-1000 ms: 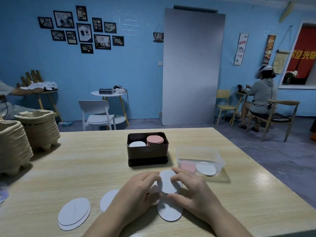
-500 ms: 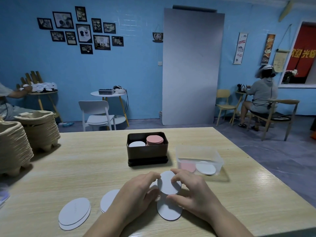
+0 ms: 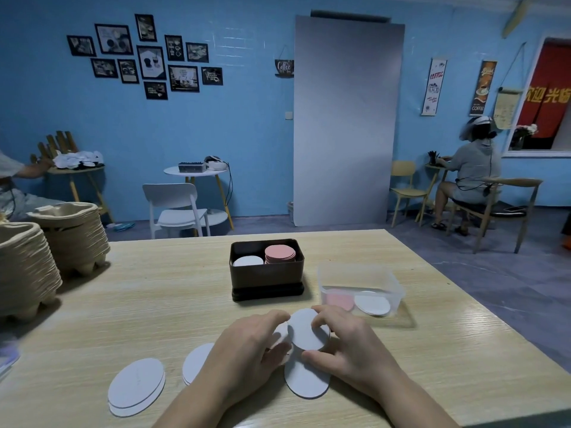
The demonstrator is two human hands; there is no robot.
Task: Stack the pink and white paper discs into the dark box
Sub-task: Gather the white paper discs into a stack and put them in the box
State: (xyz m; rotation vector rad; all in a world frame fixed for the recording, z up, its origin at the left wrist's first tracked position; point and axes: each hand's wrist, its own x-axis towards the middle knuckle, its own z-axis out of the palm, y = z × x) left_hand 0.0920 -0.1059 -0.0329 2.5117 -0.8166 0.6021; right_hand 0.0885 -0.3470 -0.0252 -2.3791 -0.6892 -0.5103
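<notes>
Scarcely any shift: left hand [image 3: 247, 345] and right hand [image 3: 352, 347], curled fingers tight around white disc [image 3: 304, 332].

Single head-worn view. We look forward and slightly down from the near edge of the table [image 3: 154, 304]; the left hand [image 3: 247, 350] and right hand [image 3: 349, 347] lie close below the lens, the box [image 3: 265, 276] mid-table, the wall [image 3: 247, 118] far behind.

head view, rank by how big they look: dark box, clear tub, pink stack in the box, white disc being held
1. clear tub and dark box: look about alike, so no ranking between them.
2. white disc, though it is nearest the camera.
3. pink stack, farther back.
</notes>
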